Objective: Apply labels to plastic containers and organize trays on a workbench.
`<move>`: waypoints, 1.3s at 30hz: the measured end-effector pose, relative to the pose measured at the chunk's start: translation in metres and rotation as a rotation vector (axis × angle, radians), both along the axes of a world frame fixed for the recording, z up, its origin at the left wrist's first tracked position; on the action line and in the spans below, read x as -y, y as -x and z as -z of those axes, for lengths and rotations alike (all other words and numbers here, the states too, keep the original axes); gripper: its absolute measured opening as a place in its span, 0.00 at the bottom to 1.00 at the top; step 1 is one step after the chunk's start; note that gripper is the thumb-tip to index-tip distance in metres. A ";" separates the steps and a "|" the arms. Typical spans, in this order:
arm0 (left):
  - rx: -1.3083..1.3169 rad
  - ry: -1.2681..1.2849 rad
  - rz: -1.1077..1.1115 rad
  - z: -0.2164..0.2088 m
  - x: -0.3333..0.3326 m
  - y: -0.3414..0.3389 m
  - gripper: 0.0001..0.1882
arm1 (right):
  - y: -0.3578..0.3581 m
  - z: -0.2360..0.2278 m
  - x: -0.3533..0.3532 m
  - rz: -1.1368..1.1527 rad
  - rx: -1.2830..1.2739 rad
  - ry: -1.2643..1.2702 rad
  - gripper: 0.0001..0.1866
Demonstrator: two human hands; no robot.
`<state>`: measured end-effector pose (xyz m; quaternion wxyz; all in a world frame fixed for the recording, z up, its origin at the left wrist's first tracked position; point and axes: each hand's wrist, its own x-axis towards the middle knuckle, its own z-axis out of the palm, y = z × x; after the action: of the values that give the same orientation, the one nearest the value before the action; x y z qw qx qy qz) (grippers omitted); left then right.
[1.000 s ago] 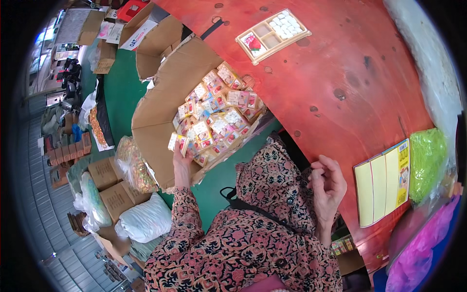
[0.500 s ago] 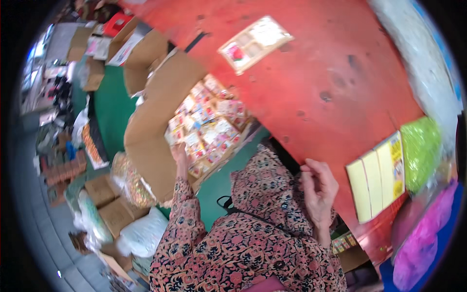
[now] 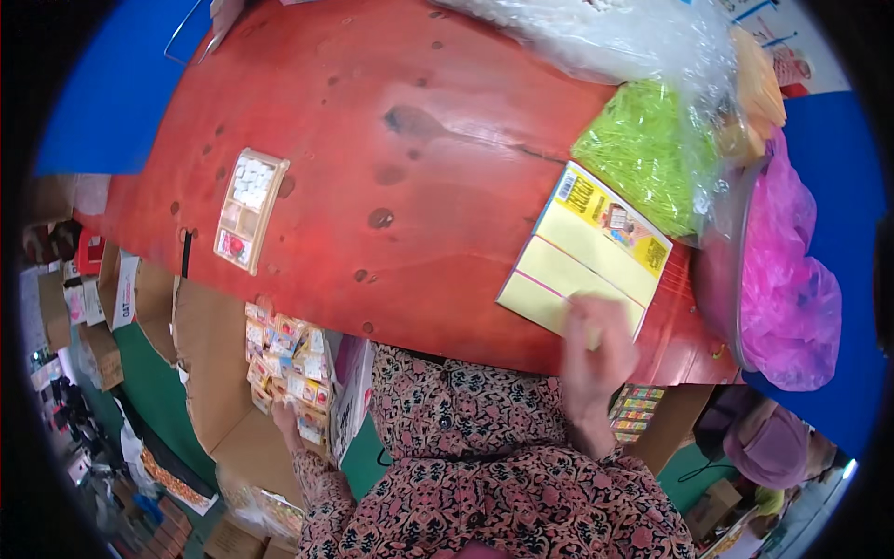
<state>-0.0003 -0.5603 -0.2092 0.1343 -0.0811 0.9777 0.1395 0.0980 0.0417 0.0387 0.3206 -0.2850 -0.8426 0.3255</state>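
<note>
My right hand [image 3: 599, 349] is over the near edge of a stack of yellow printed cards [image 3: 568, 265] on the red table. Its fingers look bent but are smeared by motion, so I cannot see whether they grip a card. Down at the left, my left hand [image 3: 284, 417] reaches into an open cardboard box [image 3: 219, 373] and is against the small packs [image 3: 296, 359] heaped there. Its fingertips are too small and partly hidden to show a grip. A shallow wooden tray [image 3: 250, 212] lies on the table at the left, with white pieces and a red item in its compartments.
Beyond the cards sits a clear bag of green shreds [image 3: 643, 149]. Pink plastic bags [image 3: 792, 279] bulge at the right edge. Clear plastic wrap [image 3: 577, 33] covers the far side. Under the table's right side stands a carton of colourful packs [image 3: 638, 415].
My view has swung to the right. My right hand has moved from above the table's near edge onto the yellow cards. My left hand remains in the box among the packs.
</note>
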 end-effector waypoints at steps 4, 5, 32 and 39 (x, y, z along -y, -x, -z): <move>-0.274 -0.500 -0.342 -0.074 -0.085 0.038 0.08 | -0.019 0.005 -0.059 0.271 0.263 -0.195 0.16; -0.388 -0.453 -0.258 -0.105 -0.108 0.045 0.08 | -0.019 0.009 -0.066 0.273 0.342 -0.198 0.19; -0.010 -1.018 0.411 -0.229 -0.472 0.005 0.02 | -0.028 0.008 -0.021 -0.133 0.442 -0.086 0.29; -0.170 -0.825 0.539 -0.222 -0.485 0.005 0.03 | -0.014 0.003 -0.030 -0.200 0.472 -0.019 0.31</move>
<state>-0.0050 -0.0758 0.0125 0.1063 0.2458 0.8348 0.4811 0.1115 0.0717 0.0361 0.0837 -0.2652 -0.9211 0.2723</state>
